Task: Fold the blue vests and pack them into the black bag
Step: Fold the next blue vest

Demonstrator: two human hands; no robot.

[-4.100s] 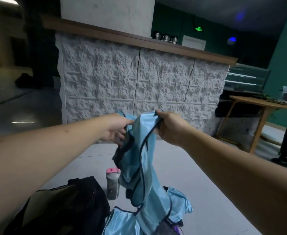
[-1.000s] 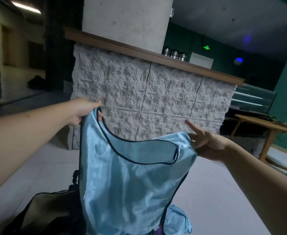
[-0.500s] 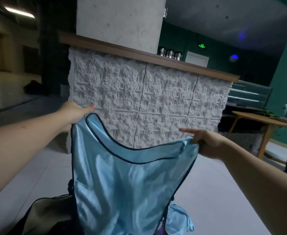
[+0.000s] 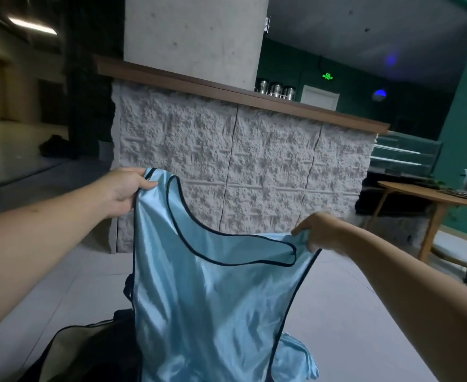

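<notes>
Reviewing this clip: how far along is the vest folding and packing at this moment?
Early. Nothing visibly folded or packed yet. In hand: one blue vest hangs spread open in the air, the left hand gripping one shoulder strap and the right hand pinching the other. Left to do: fold it, handle the crumpled vest on the floor, and load the black bag at lower left.

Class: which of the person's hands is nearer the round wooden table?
Right. The right hand grips the vest's shoulder on the round wooden table's side; the left hand grips the far shoulder.

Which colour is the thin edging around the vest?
Dark, navy or black, on the shiny light blue vest; the head view shows it.
</notes>
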